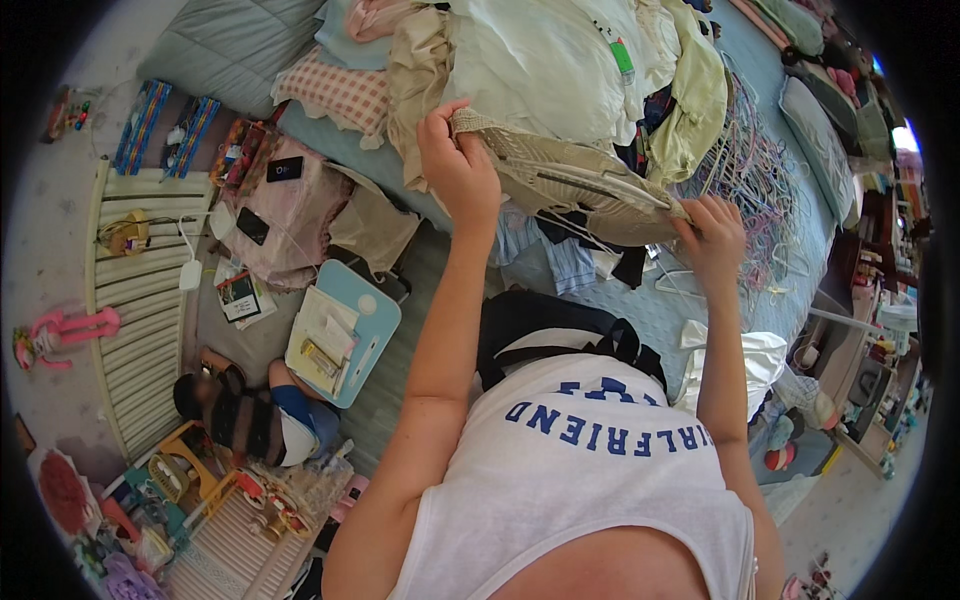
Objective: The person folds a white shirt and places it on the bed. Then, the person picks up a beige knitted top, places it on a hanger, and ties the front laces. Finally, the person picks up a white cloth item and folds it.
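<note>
A beige knitted garment is stretched between my two hands above the edge of the bed. My left hand grips one end, and my right hand pinches the other. A pale plastic clothes hanger lies along the garment, partly covered by its folds. Just beyond it is a heap of white cloth on the bed, with a pale yellow-green garment at its right side. Below the knit, a blue striped garment and dark clothes lie at the bed's near edge.
Many tangled hangers cover the bed at right. A bunched white cloth lies nearer me. At left stand a pink-covered table with two phones and a blue lap table with papers. A person sits at lower left near a radiator.
</note>
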Demonstrator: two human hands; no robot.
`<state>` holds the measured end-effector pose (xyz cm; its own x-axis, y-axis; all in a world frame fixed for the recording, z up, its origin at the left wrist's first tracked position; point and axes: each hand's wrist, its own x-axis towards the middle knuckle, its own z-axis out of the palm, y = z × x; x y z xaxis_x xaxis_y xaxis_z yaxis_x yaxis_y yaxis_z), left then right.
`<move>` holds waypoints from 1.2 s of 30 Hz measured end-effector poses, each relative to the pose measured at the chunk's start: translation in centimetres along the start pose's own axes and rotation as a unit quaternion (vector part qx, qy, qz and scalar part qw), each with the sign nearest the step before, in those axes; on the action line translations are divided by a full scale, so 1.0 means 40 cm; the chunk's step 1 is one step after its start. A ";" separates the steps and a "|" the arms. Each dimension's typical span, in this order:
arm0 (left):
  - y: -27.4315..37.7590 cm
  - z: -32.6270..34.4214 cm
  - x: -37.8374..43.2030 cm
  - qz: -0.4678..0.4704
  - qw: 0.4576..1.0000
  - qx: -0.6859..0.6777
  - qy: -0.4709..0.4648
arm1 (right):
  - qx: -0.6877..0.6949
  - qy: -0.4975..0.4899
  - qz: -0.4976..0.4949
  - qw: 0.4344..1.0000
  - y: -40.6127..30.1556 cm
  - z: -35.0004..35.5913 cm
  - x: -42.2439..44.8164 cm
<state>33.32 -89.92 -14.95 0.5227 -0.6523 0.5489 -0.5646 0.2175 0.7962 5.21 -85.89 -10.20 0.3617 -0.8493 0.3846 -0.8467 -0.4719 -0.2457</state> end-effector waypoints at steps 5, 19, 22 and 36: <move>0.021 -0.033 0.005 -0.024 0.998 0.011 -0.054 | 0.006 0.029 0.015 0.999 -0.030 0.016 0.024; 0.026 -0.027 0.077 0.307 0.948 0.044 -0.066 | 0.026 0.063 0.061 0.996 -0.030 -0.010 0.022; -0.005 -0.026 0.121 0.317 0.938 0.024 -0.138 | 0.045 0.085 0.073 0.993 -0.003 -0.024 0.010; -0.033 -0.038 0.150 0.180 0.955 -0.032 -0.234 | 0.282 0.143 0.243 0.917 0.128 -0.042 -0.045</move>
<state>38.17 -93.00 -12.34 -0.0501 -0.7763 0.6283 -0.6053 0.5240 0.5992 -0.43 -86.38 -10.65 -0.1897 -0.9332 0.3052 -0.5159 -0.1697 -0.8397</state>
